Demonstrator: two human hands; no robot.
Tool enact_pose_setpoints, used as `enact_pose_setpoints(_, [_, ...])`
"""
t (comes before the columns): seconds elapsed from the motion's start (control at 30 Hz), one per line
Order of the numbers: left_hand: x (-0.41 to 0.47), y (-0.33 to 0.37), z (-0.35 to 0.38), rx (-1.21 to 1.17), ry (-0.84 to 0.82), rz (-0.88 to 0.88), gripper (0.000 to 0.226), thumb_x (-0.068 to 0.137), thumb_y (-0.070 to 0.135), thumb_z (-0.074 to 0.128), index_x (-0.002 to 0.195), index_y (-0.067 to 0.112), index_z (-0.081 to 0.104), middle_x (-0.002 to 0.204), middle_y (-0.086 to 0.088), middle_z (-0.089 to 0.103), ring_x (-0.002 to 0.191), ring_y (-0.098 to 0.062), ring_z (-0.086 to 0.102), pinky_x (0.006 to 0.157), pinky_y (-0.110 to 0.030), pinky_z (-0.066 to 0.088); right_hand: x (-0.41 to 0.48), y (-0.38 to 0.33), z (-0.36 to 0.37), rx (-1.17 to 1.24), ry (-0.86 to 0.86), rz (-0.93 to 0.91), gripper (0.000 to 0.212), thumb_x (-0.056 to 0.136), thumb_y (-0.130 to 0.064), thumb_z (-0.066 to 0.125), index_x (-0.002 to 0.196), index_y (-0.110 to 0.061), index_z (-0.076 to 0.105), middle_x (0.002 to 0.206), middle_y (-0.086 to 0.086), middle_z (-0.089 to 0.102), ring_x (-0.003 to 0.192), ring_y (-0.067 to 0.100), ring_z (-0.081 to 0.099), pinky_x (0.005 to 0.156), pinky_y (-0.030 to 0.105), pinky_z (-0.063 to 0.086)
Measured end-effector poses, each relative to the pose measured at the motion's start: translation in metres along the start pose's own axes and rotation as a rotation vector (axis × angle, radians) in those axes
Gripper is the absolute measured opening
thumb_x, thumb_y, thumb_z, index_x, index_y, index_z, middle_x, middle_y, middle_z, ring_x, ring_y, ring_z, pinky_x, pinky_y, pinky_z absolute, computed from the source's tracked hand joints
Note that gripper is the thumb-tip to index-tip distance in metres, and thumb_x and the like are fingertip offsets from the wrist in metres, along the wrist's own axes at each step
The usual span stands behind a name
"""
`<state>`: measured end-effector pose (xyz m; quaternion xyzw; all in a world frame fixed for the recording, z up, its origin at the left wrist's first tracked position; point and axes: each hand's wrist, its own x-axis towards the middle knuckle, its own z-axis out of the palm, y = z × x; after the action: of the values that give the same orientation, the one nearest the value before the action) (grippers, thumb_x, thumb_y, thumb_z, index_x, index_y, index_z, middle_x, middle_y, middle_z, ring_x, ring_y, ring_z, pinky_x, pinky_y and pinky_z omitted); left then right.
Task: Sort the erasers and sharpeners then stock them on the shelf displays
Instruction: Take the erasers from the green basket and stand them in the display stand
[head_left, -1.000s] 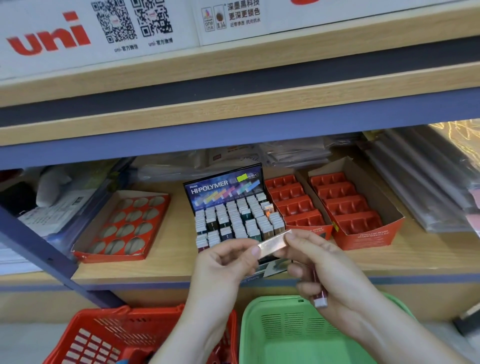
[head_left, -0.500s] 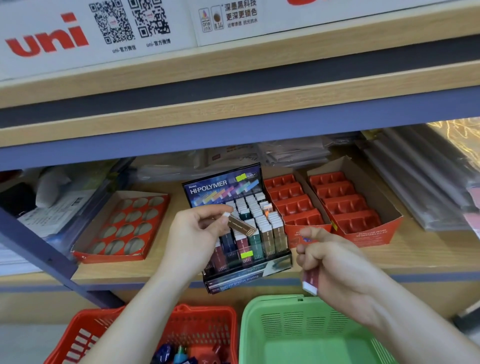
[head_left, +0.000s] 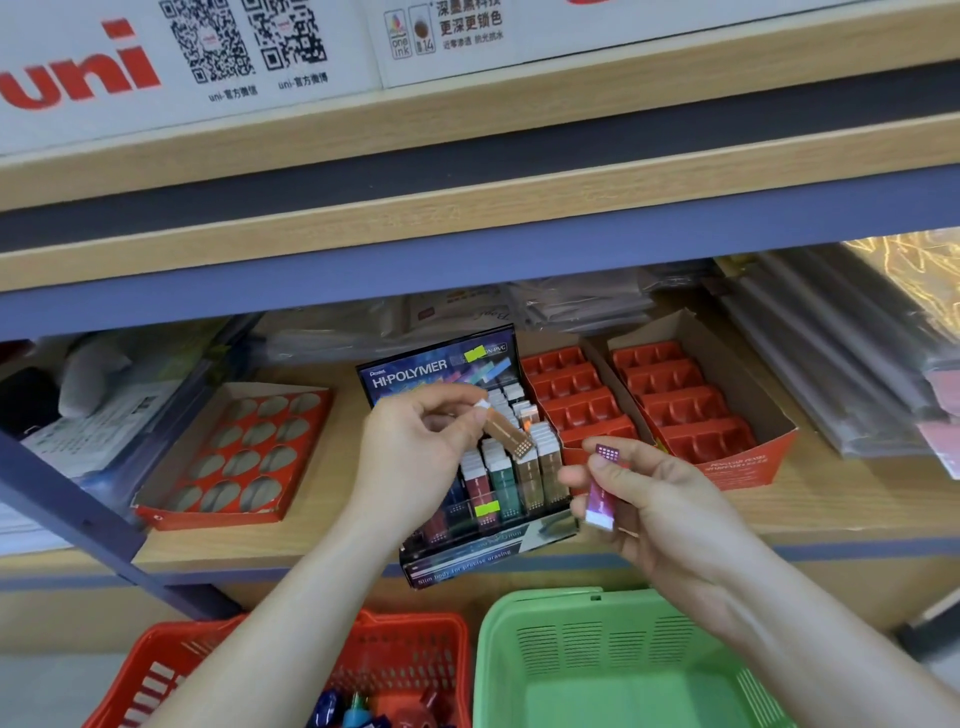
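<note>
My left hand pinches a slim brown eraser by its white end and holds it tilted just above the rows of slim erasers in the dark Hi-Polymer display box on the wooden shelf. My right hand holds a slim pink-purple eraser upright, just right of the box's front corner. Several erasers in dark red, green and tan sleeves stand in the box.
Two red compartment trays stand right of the box. A red tray with round holes lies at left. Below the shelf sit a red basket with small items and a green basket. Plastic-wrapped packs are stacked at right.
The brown eraser passed from between both hands to my left hand alone, which moved up over the display box. My right hand raised the pink-purple eraser upright.
</note>
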<state>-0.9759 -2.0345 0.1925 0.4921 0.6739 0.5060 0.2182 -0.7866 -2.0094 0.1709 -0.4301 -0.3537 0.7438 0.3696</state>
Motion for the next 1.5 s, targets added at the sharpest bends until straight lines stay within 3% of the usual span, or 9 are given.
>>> enact_pose_setpoints(0.2, [0.028, 0.002, 0.018, 0.058, 0.029, 0.049, 0.014, 0.087, 0.016, 0.069, 0.087, 0.03, 0.071, 0.081, 0.009, 0.073, 0.078, -0.011, 0.069, 0.079, -0.033, 0.058, 0.004, -0.002, -0.005, 0.014, 0.018, -0.042, 0.019, 0.094, -0.008, 0.058, 0.112, -0.006, 0.063, 0.088, 0.011, 0.076, 0.062, 0.016, 0.067, 0.074, 0.038, 0.046])
enact_pose_setpoints(0.37, [0.046, -0.007, 0.034, 0.33, -0.066, 0.124, 0.015, 0.088, 0.019, 0.069, 0.102, 0.02, 0.074, 0.086, 0.011, 0.069, 0.073, 0.0, 0.06, 0.064, -0.005, 0.044, 0.005, -0.002, -0.009, 0.033, 0.027, -0.037, 0.017, 0.094, -0.007, 0.058, 0.11, -0.008, 0.064, 0.086, 0.01, 0.075, 0.061, 0.017, 0.068, 0.072, 0.039, 0.051])
enact_pose_setpoints(0.47, [0.053, -0.009, 0.038, 0.492, -0.137, 0.157, 0.019, 0.088, 0.022, 0.069, 0.106, 0.019, 0.073, 0.097, 0.007, 0.071, 0.08, -0.003, 0.06, 0.072, -0.011, 0.041, 0.006, -0.004, -0.012, 0.047, 0.046, -0.022, 0.014, 0.092, -0.007, 0.06, 0.103, -0.01, 0.07, 0.076, 0.008, 0.069, 0.066, 0.021, 0.067, 0.061, 0.033, 0.054])
enact_pose_setpoints(0.57, [0.057, -0.007, 0.04, 0.621, -0.241, 0.201, 0.02, 0.088, 0.022, 0.069, 0.108, 0.018, 0.072, 0.102, 0.003, 0.072, 0.088, -0.007, 0.062, 0.078, -0.015, 0.041, 0.007, -0.006, -0.013, 0.062, 0.055, -0.012, 0.014, 0.091, -0.008, 0.062, 0.094, -0.011, 0.075, 0.069, 0.005, 0.063, 0.075, 0.026, 0.061, 0.073, 0.04, 0.054])
enact_pose_setpoints(0.73, [0.059, -0.002, 0.048, 0.797, -0.34, 0.299, 0.018, 0.089, 0.021, 0.067, 0.105, 0.016, 0.072, 0.104, 0.001, 0.071, 0.093, -0.011, 0.063, 0.079, -0.017, 0.043, 0.005, -0.01, -0.015, 0.037, 0.055, -0.057, 0.014, 0.087, -0.006, 0.066, 0.094, -0.014, 0.075, 0.076, 0.004, 0.071, 0.062, 0.01, 0.06, 0.06, 0.025, 0.043])
enact_pose_setpoints(1.0, [0.063, 0.011, 0.036, 0.641, -0.369, 0.141, 0.02, 0.095, 0.026, 0.059, 0.1, 0.015, 0.075, 0.102, 0.012, 0.071, 0.091, -0.008, 0.064, 0.084, -0.022, 0.049, 0.005, -0.004, -0.013, 0.174, 0.035, -0.066, 0.013, 0.086, 0.009, 0.06, 0.095, 0.001, 0.064, 0.085, 0.018, 0.072, 0.071, 0.018, 0.071, 0.062, 0.021, 0.058])
enact_pose_setpoints(1.23, [-0.011, 0.022, 0.005, -0.02, -0.347, -0.096, 0.009, 0.08, 0.02, 0.075, 0.086, 0.014, 0.072, 0.072, -0.008, 0.072, 0.062, -0.014, 0.064, 0.065, -0.029, 0.056, 0.002, 0.004, 0.001, 0.281, -0.059, -0.065, 0.017, 0.084, 0.01, 0.06, 0.099, 0.004, 0.062, 0.086, 0.021, 0.071, 0.074, 0.022, 0.073, 0.062, 0.022, 0.059])
enact_pose_setpoints(1.37, [-0.022, 0.013, -0.011, -0.069, -0.125, -0.111, 0.005, 0.079, 0.013, 0.076, 0.079, 0.018, 0.074, 0.071, -0.008, 0.073, 0.067, -0.026, 0.067, 0.069, -0.032, 0.058, -0.001, 0.01, 0.008, 0.068, -0.066, -0.098, 0.016, 0.086, 0.001, 0.065, 0.1, -0.007, 0.067, 0.087, 0.011, 0.072, 0.076, 0.019, 0.071, 0.063, 0.026, 0.058])
enact_pose_setpoints(1.5, [-0.022, 0.001, -0.054, 0.128, 0.097, 0.021, 0.013, 0.081, 0.016, 0.075, 0.076, 0.028, 0.075, 0.068, 0.005, 0.071, 0.063, -0.009, 0.064, 0.066, -0.022, 0.053, 0.009, 0.021, 0.005, -0.627, 0.041, -0.343, 0.029, 0.089, -0.003, 0.063, 0.101, -0.029, 0.066, 0.097, -0.002, 0.064, 0.086, 0.01, 0.061, 0.07, 0.014, 0.048])
